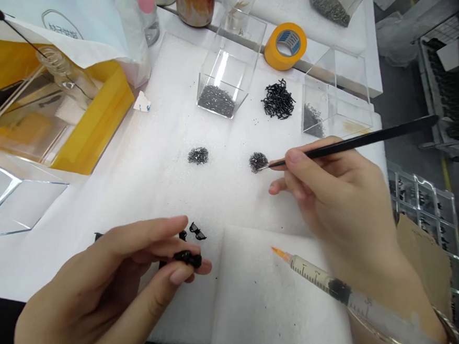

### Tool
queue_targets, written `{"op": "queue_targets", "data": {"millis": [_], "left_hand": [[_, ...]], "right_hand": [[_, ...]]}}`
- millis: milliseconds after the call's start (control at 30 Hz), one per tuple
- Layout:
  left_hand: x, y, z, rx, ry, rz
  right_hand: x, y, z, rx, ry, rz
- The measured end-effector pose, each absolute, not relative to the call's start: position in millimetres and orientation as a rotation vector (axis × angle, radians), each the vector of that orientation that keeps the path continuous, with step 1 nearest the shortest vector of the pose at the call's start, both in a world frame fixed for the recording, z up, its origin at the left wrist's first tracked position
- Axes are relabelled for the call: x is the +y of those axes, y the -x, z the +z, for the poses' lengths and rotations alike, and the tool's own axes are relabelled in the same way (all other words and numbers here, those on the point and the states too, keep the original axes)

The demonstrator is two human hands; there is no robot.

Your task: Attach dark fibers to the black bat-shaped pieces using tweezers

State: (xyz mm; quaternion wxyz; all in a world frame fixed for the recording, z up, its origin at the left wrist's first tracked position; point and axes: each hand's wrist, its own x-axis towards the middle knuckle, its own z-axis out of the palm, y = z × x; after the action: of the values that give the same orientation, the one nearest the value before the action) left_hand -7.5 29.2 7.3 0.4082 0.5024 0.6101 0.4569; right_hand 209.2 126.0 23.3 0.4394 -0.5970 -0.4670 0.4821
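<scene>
My left hand (115, 279) pinches a small black plastic part (187, 258) between thumb and fingers, low on the white foam pad (165, 188). Similar tiny black pieces (197, 231) lie just beyond its fingertips. My right hand (329, 200) holds a slim black-handled pick (353, 144). The pick's fine metal tip touches a small heap of grey granules (258, 162). A second heap of grey granules (197, 155) sits to its left. A syringe with an orange tip (316, 275) lies beneath my right wrist.
Behind the heaps stand clear acrylic boxes (225, 67) holding grey granules, with a pile of black wire-like pieces (278, 99) between them. A yellow tape roll (285, 46) and a yellow tray (95, 115) lie beyond. A clear compartment tray (423, 206) sits at the right.
</scene>
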Motion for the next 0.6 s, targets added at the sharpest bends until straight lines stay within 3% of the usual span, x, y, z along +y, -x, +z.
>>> {"op": "queue_targets", "data": {"millis": [400,600], "left_hand": [[47,-36,34,1.271,-0.937,1.078],[46,-45,31,1.163,-0.713,1.138]], "right_hand": [[104,-212,44,-1.095,1.166,1.794],[101,-209,39,-1.133,1.183,1.741]]}}
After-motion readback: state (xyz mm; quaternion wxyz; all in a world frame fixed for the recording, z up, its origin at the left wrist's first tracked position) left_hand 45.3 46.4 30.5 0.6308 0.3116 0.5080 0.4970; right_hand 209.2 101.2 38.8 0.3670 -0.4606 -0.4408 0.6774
